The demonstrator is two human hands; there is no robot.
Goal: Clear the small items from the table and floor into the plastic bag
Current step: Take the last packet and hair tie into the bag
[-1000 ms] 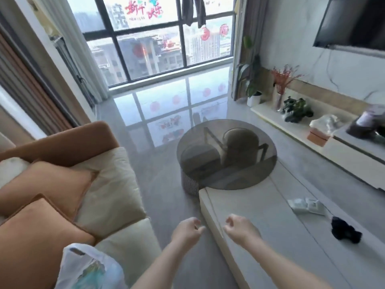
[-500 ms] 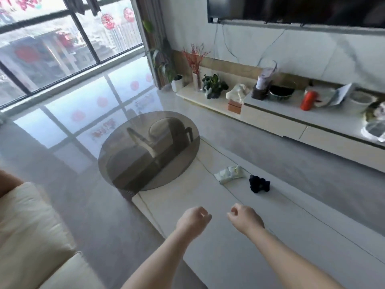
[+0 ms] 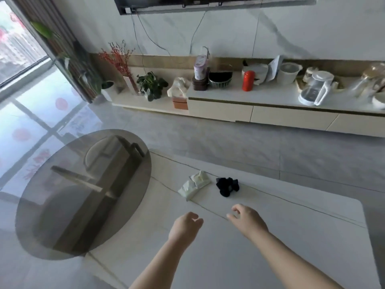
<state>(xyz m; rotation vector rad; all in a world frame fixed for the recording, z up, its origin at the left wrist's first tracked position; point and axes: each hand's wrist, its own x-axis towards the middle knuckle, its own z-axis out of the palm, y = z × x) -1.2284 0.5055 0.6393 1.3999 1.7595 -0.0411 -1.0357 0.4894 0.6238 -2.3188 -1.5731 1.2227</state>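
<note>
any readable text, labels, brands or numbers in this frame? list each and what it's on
None can be read.
Pink canister: a printed pattern, too blurred to read.
Red window decorations: blurred, unreadable.
Pale tissue pack on the white table: no legible print.
Red tin: no visible label.

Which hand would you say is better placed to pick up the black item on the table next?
Probably the right hand: it hovers empty almost directly below the black item, nearer than the left hand.

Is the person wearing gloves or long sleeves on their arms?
No. Both forearms are bare as far as the picture shows, with no sleeves in view. The left hand and right hand have no gloves, rings, watch or bracelets visible.
</note>
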